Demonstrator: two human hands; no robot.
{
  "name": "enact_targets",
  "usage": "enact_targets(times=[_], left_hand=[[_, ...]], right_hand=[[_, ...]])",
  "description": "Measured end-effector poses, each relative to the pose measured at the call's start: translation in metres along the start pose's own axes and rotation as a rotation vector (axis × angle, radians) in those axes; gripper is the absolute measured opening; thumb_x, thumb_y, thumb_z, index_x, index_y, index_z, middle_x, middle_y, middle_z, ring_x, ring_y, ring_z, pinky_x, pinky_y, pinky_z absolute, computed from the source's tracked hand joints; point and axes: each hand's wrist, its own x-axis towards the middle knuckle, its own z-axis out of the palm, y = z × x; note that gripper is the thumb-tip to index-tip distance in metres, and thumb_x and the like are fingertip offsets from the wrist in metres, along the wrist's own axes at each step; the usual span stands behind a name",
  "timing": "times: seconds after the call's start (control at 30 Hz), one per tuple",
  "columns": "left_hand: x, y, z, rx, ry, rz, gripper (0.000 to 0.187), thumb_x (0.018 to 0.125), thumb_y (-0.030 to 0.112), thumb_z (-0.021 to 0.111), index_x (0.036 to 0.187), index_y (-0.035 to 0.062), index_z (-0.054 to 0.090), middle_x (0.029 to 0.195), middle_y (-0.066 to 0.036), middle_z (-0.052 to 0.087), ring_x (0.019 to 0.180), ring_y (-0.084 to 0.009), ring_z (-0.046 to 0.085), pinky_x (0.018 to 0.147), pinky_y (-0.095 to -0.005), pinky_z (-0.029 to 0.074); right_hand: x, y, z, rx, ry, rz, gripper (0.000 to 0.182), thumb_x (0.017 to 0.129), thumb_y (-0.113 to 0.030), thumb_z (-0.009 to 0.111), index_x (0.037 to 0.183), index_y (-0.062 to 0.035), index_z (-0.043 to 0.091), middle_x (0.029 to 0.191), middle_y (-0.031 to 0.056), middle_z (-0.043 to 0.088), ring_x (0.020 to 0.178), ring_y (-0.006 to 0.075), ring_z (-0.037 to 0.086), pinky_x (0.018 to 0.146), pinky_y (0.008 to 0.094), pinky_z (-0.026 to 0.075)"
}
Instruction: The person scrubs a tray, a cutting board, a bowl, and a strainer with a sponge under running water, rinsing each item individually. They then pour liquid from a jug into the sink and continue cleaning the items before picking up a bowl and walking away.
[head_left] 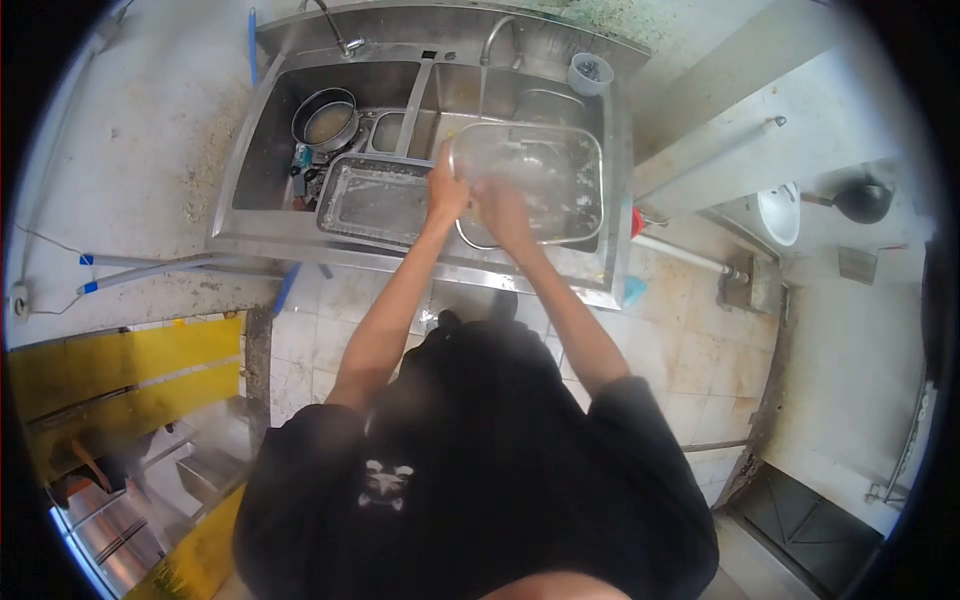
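Observation:
A clear rectangular tray [560,190] is held tilted over the right sink basin, under the running tap [490,50]. My left hand [447,188] grips its left edge, fingers wrapped around the rim. Against the tray's near left part is my right hand [500,210], blurred, its fingers too smeared to make out. To the left, a shallow metal tray [375,200] with whitish residue lies across the front of the sink.
In the left basin [270,130] stands a round metal pot [325,120] with cloudy liquid. A white tub [589,74] sits at the sink's back right corner. On the right are a white basin [778,215] and a black wok [862,201].

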Motion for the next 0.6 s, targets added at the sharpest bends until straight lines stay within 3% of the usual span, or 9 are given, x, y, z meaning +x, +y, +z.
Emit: enact_targets(times=[0.03, 0.1, 0.23, 0.27, 0.33, 0.4, 0.47, 0.53, 0.6], left_hand=[[-0.005, -0.018, 0.008, 0.002, -0.008, 0.003, 0.047, 0.093, 0.005, 0.042, 0.138, 0.0122, 0.031, 0.103, -0.014, 0.061, 0.064, -0.0281, 0.068, 0.045, -0.0330, 0.055], [0.007, 0.009, -0.021, -0.496, -0.147, -0.590, 0.042, 0.097, 0.007, 0.035, 0.138, 0.0126, 0.029, 0.104, -0.014, 0.061, 0.063, -0.0271, 0.068, 0.047, -0.0342, 0.056], [0.008, 0.010, -0.018, -0.402, -0.233, -0.541, 0.041, 0.097, 0.006, 0.036, 0.137, 0.0115, 0.031, 0.102, -0.015, 0.062, 0.062, -0.0270, 0.068, 0.048, -0.0345, 0.057], [0.005, -0.002, -0.002, -0.401, -0.223, -0.548, 0.041, 0.097, 0.006, 0.036, 0.137, 0.0115, 0.031, 0.102, -0.015, 0.062, 0.062, -0.0270, 0.068, 0.048, -0.0345, 0.057], [0.001, -0.027, 0.029, 0.036, 0.070, 0.010, 0.043, 0.092, 0.003, 0.042, 0.134, 0.0095, 0.037, 0.099, -0.017, 0.063, 0.062, -0.0289, 0.068, 0.047, -0.0345, 0.055], [0.008, -0.017, 0.021, 0.063, 0.068, 0.021, 0.046, 0.088, 0.000, 0.043, 0.133, 0.0087, 0.039, 0.098, -0.018, 0.063, 0.063, -0.0298, 0.067, 0.046, -0.0348, 0.054], [0.021, 0.004, 0.003, 0.090, 0.073, 0.030, 0.049, 0.084, -0.004, 0.044, 0.132, 0.0080, 0.041, 0.097, -0.019, 0.064, 0.063, -0.0308, 0.067, 0.046, -0.0350, 0.054], [0.030, 0.030, -0.018, -0.145, -0.399, -0.459, 0.056, 0.080, -0.008, 0.040, 0.133, 0.0089, 0.040, 0.099, -0.018, 0.063, 0.063, -0.0307, 0.067, 0.045, -0.0353, 0.054], [0.026, 0.017, -0.012, -0.117, -0.361, -0.442, 0.057, 0.079, -0.009, 0.039, 0.133, 0.0102, 0.040, 0.099, -0.018, 0.063, 0.060, -0.0297, 0.067, 0.043, -0.0349, 0.054]], right_hand=[[-0.002, -0.003, -0.002, 0.204, -0.139, -0.075, 0.017, 0.082, -0.006, 0.055, 0.096, 0.0031, 0.060, 0.092, 0.0249, 0.060, 0.088, 0.0388, 0.059, 0.078, 0.0456, 0.047], [-0.004, 0.039, -0.029, 0.038, -0.158, -0.088, 0.017, 0.081, -0.005, 0.056, 0.096, 0.0031, 0.061, 0.092, 0.0249, 0.060, 0.086, 0.0389, 0.059, 0.078, 0.0454, 0.046], [0.009, 0.080, -0.062, -0.203, -0.149, 0.143, 0.018, 0.083, -0.005, 0.056, 0.099, 0.0036, 0.060, 0.096, 0.0251, 0.061, 0.090, 0.0382, 0.060, 0.079, 0.0429, 0.047], [0.012, 0.051, -0.057, -0.228, -0.023, 0.011, 0.018, 0.084, -0.005, 0.053, 0.099, 0.0036, 0.060, 0.097, 0.0238, 0.061, 0.096, 0.0379, 0.060, 0.080, 0.0421, 0.047], [0.014, 0.011, -0.045, -0.025, -0.230, -0.101, 0.020, 0.085, -0.005, 0.052, 0.101, 0.0037, 0.059, 0.099, 0.0225, 0.061, 0.098, 0.0371, 0.059, 0.082, 0.0420, 0.047], [0.017, 0.015, -0.045, 0.177, -0.429, -0.206, 0.021, 0.086, -0.006, 0.050, 0.103, 0.0038, 0.058, 0.101, 0.0211, 0.060, 0.100, 0.0362, 0.059, 0.083, 0.0419, 0.047], [0.036, 0.043, -0.051, -0.145, -0.655, -0.405, 0.026, 0.084, -0.006, 0.051, 0.108, 0.0017, 0.058, 0.107, 0.0186, 0.059, 0.105, 0.0341, 0.057, 0.087, 0.0405, 0.047], [0.066, 0.061, -0.073, -0.374, -0.549, -0.630, 0.028, 0.082, -0.006, 0.051, 0.109, 0.0009, 0.057, 0.107, 0.0172, 0.059, 0.104, 0.0329, 0.058, 0.087, 0.0394, 0.047], [0.082, 0.067, -0.082, -0.594, -0.415, -0.866, 0.031, 0.080, -0.006, 0.052, 0.111, 0.0001, 0.056, 0.108, 0.0157, 0.059, 0.103, 0.0318, 0.058, 0.087, 0.0383, 0.048]])
